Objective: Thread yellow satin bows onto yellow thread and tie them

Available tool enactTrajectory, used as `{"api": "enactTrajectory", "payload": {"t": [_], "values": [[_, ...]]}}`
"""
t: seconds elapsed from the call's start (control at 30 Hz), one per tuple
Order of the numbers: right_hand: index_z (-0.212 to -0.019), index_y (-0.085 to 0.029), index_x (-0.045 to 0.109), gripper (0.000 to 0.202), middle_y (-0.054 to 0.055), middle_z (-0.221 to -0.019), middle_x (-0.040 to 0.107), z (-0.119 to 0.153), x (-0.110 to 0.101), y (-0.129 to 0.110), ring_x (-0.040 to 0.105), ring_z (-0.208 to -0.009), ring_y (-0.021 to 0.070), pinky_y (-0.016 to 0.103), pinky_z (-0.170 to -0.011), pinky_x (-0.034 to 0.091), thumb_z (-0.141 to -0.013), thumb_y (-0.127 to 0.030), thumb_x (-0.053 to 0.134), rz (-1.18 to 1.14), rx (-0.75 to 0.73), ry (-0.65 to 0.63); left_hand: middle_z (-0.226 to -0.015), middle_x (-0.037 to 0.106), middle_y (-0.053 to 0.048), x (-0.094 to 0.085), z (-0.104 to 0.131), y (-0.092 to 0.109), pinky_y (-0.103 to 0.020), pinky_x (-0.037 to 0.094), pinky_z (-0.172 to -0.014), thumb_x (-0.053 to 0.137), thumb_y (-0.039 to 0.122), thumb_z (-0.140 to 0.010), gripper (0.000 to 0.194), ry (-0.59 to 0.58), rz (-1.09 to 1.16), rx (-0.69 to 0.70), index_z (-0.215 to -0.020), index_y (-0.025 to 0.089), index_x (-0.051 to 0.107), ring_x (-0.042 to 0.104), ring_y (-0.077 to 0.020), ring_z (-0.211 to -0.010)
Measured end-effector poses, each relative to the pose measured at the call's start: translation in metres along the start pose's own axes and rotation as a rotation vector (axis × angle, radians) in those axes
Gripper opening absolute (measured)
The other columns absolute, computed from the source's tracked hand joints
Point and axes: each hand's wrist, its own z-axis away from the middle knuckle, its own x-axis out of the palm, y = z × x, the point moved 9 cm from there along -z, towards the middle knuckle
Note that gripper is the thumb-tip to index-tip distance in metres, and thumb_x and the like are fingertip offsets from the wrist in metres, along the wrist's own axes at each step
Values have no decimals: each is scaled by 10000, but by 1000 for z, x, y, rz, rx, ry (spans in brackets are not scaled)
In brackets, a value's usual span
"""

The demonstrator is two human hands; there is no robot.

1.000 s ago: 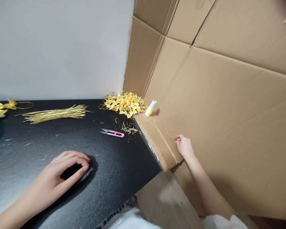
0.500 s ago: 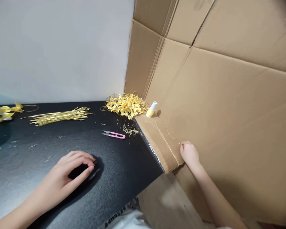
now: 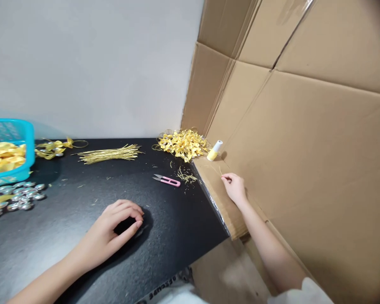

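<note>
Right grip (image 3: 236, 187) pinching thin strand (image 3: 221, 170), blurred dark lettering (image 3: 162, 288), pale clothing (image 3: 182, 296)

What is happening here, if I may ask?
A person's right hand appears to pinch a thin strand above the cardboard, near a yellow spool. The left hand curls at the black table; whether it holds anything is unclear. Pink snips lie open beside gold clippings, with gold wires and a yellow ribbon pile farther back.

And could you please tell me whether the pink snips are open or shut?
They are open: the pink snips lie on the black table with their two blade tips visibly apart.
</note>
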Motion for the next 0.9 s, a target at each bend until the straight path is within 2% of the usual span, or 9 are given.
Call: {"api": "enactTrajectory", "payload": {"t": [0.23,0.5,0.7,0.8,0.9], "values": [[-754,-135,718,224,135,-841,725,-1,-3,-6,668,-769,217,334,-778,512,-807,-170,504,61,-11,15,-908,678,-46,5,-3,4,-320,417,-894,484,302,-922,220,-53,24,15,-783,199,621,577,-192,-942],[-750,-141,728,230,130,-818,730,0,-3,-7,648,-720,218,343,-765,502,-798,-191,510,96,18,14,-912,681,-42,5,-5,5,-324,408,-893,467,285,-925,213,-54,19,32,-792,203,611,577,-190,-942],[-775,-123,726,222,154,-846,728,-6,-19,-12,662,-753,228,358,-780,515,-794,-210,522,32,29,63,-926,685,-46,9,-6,7,-329,407,-893,464,265,-928,201,-91,3,70,-811,204,616,577,-191,-947],[-808,-125,730,238,146,-882,736,-5,-23,-35,679,-770,218,340,-753,540,-813,-270,542,-70,8,39,-925,686,-48,5,-9,8,-332,408,-899,471,264,-929,207,-58,34,46,-805,200,623,578,-191,-944],[-815,-152,744,241,100,-859,750,5,-9,-86,697,-766,203,313,-732,559,-797,-358,619,-213,-45,-85,-960,697,-51,3,-16,15,-334,423,-927,533,292,-906,167,-50,127,4,-868,204,669,591,-198,-967]]}}
